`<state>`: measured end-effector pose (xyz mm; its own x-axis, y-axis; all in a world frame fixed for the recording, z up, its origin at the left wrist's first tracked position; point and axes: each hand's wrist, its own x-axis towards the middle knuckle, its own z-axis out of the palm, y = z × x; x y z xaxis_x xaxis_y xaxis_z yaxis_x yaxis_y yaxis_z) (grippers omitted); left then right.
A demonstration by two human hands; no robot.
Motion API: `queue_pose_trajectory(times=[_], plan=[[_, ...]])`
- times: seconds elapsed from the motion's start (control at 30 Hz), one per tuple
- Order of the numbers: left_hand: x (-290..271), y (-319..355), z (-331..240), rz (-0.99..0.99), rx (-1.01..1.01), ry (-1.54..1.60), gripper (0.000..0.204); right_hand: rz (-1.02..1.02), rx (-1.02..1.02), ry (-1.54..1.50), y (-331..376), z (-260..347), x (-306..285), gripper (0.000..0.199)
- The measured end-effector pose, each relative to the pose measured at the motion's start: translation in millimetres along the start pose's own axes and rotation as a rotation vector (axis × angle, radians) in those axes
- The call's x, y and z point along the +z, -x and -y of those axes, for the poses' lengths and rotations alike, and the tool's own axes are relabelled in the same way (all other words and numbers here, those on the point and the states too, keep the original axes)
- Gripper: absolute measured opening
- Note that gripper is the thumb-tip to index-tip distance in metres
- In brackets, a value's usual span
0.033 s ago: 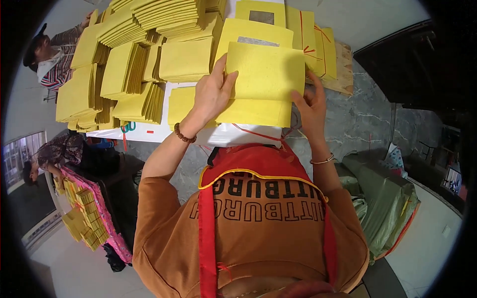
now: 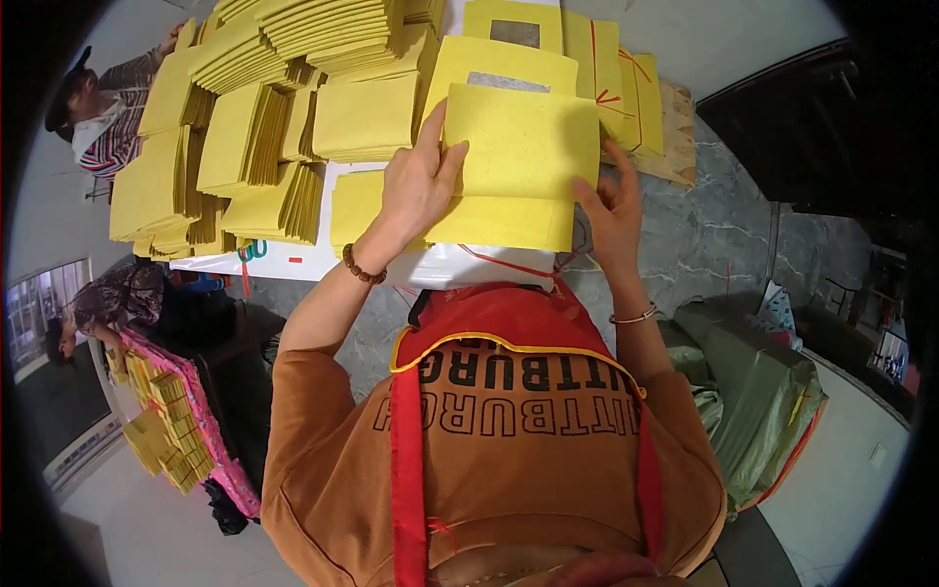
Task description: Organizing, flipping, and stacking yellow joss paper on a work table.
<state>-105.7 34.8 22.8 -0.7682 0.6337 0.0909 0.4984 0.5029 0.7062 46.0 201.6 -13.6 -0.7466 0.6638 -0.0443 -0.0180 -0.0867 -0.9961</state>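
A yellow paper piece point(image 2: 518, 142), perhaps a stack of sheets, is between my hands at the table's front edge. My left hand point(image 2: 419, 186) grips its left side, the index finger stretched along the edge and the thumb over the face. At the right edge my right hand point(image 2: 613, 205) has its thumb on the front and fingers curled behind. Under its lower part lies another flat yellow paper point(image 2: 518, 223). Just behind is a yellow paper piece with a silvery patch point(image 2: 509, 80). How many sheets I hold cannot be made out.
Piles of folded yellow paper point(image 2: 367, 112) cover the left of the white table point(image 2: 411, 269). Bundles tied with red string point(image 2: 626, 98) lie at the back right on a wooden board point(image 2: 677, 137). Green scissor handles point(image 2: 252, 250) show at the front edge. Two people work at the left.
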Motion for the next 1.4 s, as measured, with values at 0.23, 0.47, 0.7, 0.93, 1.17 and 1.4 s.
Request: queue_pose_trajectory(times=[0.23,0.47,0.7,0.93,1.17,1.4], plan=[[-4,-4,-6,0.059,-0.028,0.031,0.061,-0.02,-0.003,-0.083,-1,-1,10,0.045],[-2,-8,-2,0.042,-0.059,0.084,0.057,-0.029,-0.024,-0.036,-4,-8,6,0.027],[-3,-14,-3,-0.311,0.415,-0.537,0.044,-0.052,0.031,0.063,-6,-7,7,0.013],[17,3,-24,0.099,0.736,-0.491,0.038,-0.037,0.051,0.0,-8,0,10,0.016],[39,8,-29,0.046,0.822,-0.767,0.037,-0.178,0.033,0.058,-7,-9,-3,0.031],[-8,-13,-20,-0.37,0.787,-0.508,0.033,-0.137,-0.117,-0.013,-6,33,10,0.027]])
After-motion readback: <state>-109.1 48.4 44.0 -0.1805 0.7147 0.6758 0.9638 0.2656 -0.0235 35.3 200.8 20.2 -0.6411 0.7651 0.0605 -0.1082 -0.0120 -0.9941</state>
